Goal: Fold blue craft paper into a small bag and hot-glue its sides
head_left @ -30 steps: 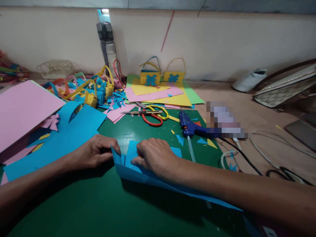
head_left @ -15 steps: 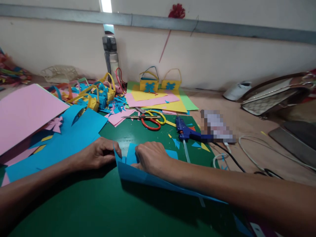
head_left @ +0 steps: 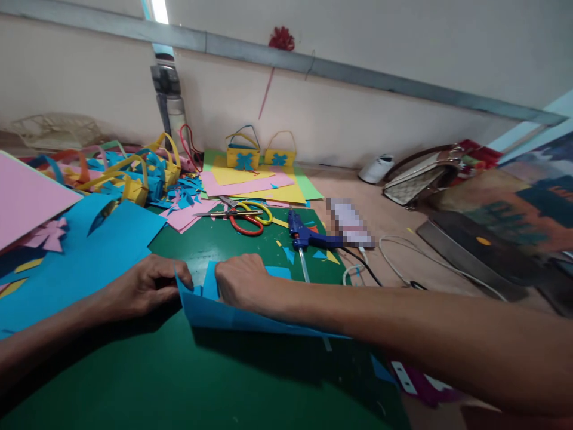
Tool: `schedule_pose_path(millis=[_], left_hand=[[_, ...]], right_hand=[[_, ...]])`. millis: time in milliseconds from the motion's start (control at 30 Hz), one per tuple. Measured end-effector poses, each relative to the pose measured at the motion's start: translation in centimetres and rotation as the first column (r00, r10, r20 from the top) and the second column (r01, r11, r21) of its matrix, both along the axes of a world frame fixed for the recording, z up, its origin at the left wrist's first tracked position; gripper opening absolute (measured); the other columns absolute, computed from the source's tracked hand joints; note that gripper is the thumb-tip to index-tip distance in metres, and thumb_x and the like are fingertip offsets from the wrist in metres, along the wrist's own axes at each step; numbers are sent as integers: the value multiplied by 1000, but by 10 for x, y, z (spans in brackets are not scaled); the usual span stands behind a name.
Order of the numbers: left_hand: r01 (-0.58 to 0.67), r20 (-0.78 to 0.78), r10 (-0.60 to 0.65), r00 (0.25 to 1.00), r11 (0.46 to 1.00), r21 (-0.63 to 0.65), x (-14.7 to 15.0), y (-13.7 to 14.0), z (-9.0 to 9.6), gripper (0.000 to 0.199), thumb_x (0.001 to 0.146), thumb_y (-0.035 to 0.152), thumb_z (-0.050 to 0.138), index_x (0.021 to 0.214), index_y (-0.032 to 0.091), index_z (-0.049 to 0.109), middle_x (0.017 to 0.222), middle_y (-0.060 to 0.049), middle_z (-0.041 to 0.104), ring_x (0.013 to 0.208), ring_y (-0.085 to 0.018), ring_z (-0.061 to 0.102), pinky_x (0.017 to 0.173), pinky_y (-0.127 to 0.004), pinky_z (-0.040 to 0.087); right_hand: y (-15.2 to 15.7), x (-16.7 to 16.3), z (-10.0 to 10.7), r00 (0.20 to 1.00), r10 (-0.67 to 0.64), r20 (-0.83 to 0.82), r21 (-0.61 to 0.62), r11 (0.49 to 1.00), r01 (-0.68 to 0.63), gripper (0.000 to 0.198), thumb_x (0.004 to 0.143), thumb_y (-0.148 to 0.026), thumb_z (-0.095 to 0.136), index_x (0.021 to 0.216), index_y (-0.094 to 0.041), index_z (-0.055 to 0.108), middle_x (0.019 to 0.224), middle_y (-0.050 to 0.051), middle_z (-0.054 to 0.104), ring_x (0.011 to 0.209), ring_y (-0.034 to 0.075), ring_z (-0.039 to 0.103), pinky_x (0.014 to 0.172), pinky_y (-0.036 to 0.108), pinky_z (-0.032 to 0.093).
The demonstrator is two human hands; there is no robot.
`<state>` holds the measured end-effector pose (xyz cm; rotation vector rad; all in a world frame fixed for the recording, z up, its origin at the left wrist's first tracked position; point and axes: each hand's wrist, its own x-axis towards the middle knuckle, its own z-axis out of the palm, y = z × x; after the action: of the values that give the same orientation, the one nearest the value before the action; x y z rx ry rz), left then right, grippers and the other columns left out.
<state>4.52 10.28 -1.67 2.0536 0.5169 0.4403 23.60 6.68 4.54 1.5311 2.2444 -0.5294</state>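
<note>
Steadying the folded blue paper point(head_left: 230, 317), I judged, my left hand point(head_left: 150, 285) pinched its nine-o'clock edge; my right hand point(head_left: 243, 282) curled against it, grip hidden from me.

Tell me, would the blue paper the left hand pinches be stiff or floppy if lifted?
The blue paper is probably light, since its edge looks thin. It likely bends easily yet holds some shape: its near side stands up from the green surface.

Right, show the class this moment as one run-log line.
Left hand: holding blue sheet at left end | Right hand: behind sheet's raised near edge | Beyond: scissors, glue gun | Under: green work surface
</note>
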Motion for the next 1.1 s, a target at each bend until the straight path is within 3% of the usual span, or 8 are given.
schedule_pose_path(millis=[233,433,667,800,900,1033,1100], left_hand=[[-27,-17,28,999,999,27,-3,0,-8,24,90,28,47,75,14,61,72,-4,64,62,-12,56,59,-21,42],[-39,-45,42,998,998,55,0,-3,0,26,89,29,47,74,13,62,69,-4,63,61,-12,56,57,-21,42],[-44,5,44,999,999,1,3,-4,4,22,87,29,51,74,14,60,67,-2,61,62,-12,54,57,-19,42],[17,28,-19,999,997,74,5,-6,9,21,88,23,48,72,13,57,71,-3,58,64,-11,54,60,-20,42],[73,1,-74,997,985,159,6,-9,14,21,89,21,47,72,14,55,80,-4,56,71,-12,54,64,-22,42],[117,-78,-100,992,958,262,6,-14,25,13,87,16,46,78,16,55,97,-6,56,86,-15,54,75,-26,43],[147,-83,-126,989,924,354,6,-17,31,10,86,13,46,80,17,53,99,-6,57,91,-16,53,81,-30,42]], right_hand=[[-2,8,2,1000,14,-16,41,999,-13,36,77,-47,59,95,-18,68,94,12,71,89,26,64,62,30,43],[2,19,7,999,38,-8,81,996,-37,34,78,-47,62,95,-18,67,97,11,70,90,25,63,62,27,40],[12,34,4,1000,13,11,152,988,-14,40,74,-47,68,97,-14,65,92,12,69,86,25,62,58,26,36],[11,34,6,1000,24,-8,168,985,-22,38,73,-44,69,98,-15,65,93,11,69,85,23,61,57,25,33],[13,37,17,999,24,-37,194,981,-16,32,73,-41,70,93,-15,67,91,10,68,83,21,59,57,25,32],[5,47,50,990,37,-136,306,952,6,26,89,-36,51,95,-15,64,95,7,67,83,15,56,63,24,32],[-9,49,66,976,48,-212,370,928,35,26,92,-34,45,90,-15,64,86,5,67,76,13,55,63,24,32]])
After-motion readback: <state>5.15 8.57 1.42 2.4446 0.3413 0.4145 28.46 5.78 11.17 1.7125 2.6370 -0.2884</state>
